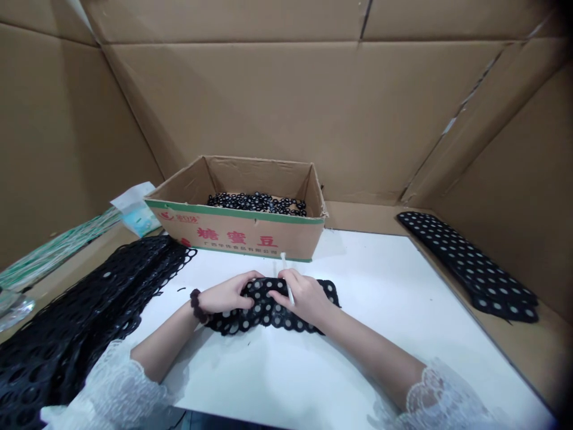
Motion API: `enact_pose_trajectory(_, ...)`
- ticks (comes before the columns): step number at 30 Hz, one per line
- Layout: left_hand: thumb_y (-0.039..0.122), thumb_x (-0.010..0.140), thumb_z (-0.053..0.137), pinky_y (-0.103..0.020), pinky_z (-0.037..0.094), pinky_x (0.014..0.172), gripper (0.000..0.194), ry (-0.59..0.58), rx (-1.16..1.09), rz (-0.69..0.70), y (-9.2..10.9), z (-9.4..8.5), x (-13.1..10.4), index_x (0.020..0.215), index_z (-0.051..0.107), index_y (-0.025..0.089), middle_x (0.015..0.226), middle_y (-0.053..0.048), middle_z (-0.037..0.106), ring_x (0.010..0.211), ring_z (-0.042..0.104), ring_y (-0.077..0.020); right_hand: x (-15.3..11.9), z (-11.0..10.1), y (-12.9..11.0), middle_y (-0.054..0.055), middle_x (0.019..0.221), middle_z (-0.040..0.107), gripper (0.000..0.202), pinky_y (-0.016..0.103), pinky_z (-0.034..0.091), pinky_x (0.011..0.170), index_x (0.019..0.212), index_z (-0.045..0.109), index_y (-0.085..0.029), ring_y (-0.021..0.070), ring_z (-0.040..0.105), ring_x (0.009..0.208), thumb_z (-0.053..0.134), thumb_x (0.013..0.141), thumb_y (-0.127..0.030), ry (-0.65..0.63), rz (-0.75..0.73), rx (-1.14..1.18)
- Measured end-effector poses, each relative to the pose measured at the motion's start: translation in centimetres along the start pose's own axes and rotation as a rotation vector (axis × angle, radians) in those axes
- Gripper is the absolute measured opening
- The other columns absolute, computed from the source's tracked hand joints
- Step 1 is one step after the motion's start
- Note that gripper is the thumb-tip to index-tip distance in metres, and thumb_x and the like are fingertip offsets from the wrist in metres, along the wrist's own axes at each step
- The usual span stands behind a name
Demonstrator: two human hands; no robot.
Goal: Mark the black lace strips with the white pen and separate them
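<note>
A black strip with rows of pale round dots lies across the white board in front of me, its lower edge scalloped. My left hand grips its left part, thumb on top and fingers at the far edge. On the right part of the strip rests my right hand, closed around a thin white pen-like stick. The stick's upper end rises past the knuckles and its lower end points at the strip. My right thumb lies on the dotted surface. Fingers under the strip are hidden.
Behind my hands stands an open cardboard box holding many small black rings. Black perforated sheets spread on the left, near green and white strands and a tissue pack. Dotted black strips lie on the right. Cardboard walls enclose the white board.
</note>
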State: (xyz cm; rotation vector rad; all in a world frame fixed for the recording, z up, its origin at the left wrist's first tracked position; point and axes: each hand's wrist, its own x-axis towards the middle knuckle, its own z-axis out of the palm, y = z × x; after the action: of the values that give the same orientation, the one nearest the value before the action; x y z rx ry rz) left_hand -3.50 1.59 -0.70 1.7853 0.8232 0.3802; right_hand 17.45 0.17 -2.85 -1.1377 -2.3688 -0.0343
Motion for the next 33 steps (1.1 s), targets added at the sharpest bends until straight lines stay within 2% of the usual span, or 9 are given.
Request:
enact_pose_trajectory(6, 0.010, 0.064, 0.043, -0.031, 0.036, 0.091, 0.046, 0.040, 0.229, -0.076, -0.1, 0.1, 0.0, 0.110, 0.043, 0.016, 0.105, -0.004, 0.054, 0.100, 0.048, -0.0201, 0.1, 0.0, 0.0, 0.005, 0.076, 0.058, 0.031, 0.024, 0.041, 0.051, 0.088, 0.050, -0.015, 0.0151, 0.058, 0.062, 0.041, 0.084, -0.044, 0.023, -0.038, -0.059)
enact_pose_trajectory(11, 0.011, 0.067, 0.041, -0.031, 0.035, 0.092, 0.042, 0.008, 0.277, -0.095, 0.2, 0.0, -0.4, 0.108, 0.046, 0.015, 0.110, -0.005, 0.054, 0.103, 0.047, -0.0220, 0.0, 0.6, 0.1, 0.005, 0.075, 0.058, 0.034, 0.025, 0.040, 0.048, 0.088, 0.051, -0.015, 0.0147, 0.058, 0.059, 0.038, 0.085, -0.046, 0.031, -0.070, -0.079)
enact_pose_trajectory(16, 0.011, 0.067, 0.043, -0.031, 0.034, 0.093, 0.039, -0.063, 0.122, -0.089, 0.0, -0.3, -0.4, 0.106, 0.046, 0.015, 0.109, -0.004, 0.054, 0.104, 0.046, -0.0208, 0.0, 1.1, 0.5, 0.005, 0.073, 0.059, 0.041, 0.024, 0.039, 0.047, 0.088, 0.051, -0.014, 0.0142, 0.058, 0.058, 0.036, 0.083, -0.052, 0.021, -0.062, -0.051)
enact_pose_trajectory(20, 0.019, 0.071, 0.049, -0.029, 0.037, 0.089, 0.031, -0.110, -0.025, -0.085, 0.0, -0.3, -0.3, 0.102, 0.046, 0.016, 0.106, -0.003, 0.054, 0.102, 0.047, -0.0201, -0.1, 1.4, 0.9, 0.006, 0.073, 0.059, 0.045, 0.024, 0.038, 0.046, 0.089, 0.052, -0.014, 0.0145, 0.058, 0.060, 0.035, 0.082, -0.055, 0.024, -0.074, -0.047)
enact_pose_trajectory(25, 0.023, 0.074, 0.049, -0.028, 0.041, 0.082, 0.030, -0.158, -0.122, -0.116, 0.1, -0.8, -0.5, 0.103, 0.044, 0.017, 0.096, -0.002, 0.056, 0.090, 0.051, -0.0176, 0.0, 1.6, 0.8, 0.005, 0.073, 0.059, 0.045, 0.024, 0.036, 0.044, 0.088, 0.052, -0.014, 0.0137, 0.057, 0.056, 0.035, 0.082, -0.055, 0.027, -0.073, -0.075)
enact_pose_trajectory(30, 0.027, 0.075, 0.051, -0.029, 0.033, 0.093, 0.038, -0.206, 0.040, -0.040, 0.5, -1.5, -0.8, 0.110, 0.041, 0.017, 0.112, -0.004, 0.049, 0.106, 0.043, -0.0201, 0.2, 1.3, 0.4, 0.004, 0.072, 0.057, 0.039, 0.024, 0.034, 0.044, 0.087, 0.051, -0.014, 0.0133, 0.055, 0.055, 0.038, 0.083, -0.051, 0.025, -0.031, -0.115)
enact_pose_trajectory(33, 0.027, 0.069, 0.059, -0.030, 0.036, 0.089, 0.052, -0.150, 0.158, -0.046, 0.7, -0.7, -0.9, 0.115, 0.036, 0.018, 0.112, -0.004, 0.048, 0.103, 0.044, -0.0214, 0.2, 1.0, 0.3, 0.003, 0.072, 0.056, 0.036, 0.024, 0.033, 0.044, 0.086, 0.051, -0.015, 0.0128, 0.054, 0.054, 0.040, 0.083, -0.049, 0.040, 0.010, -0.135)
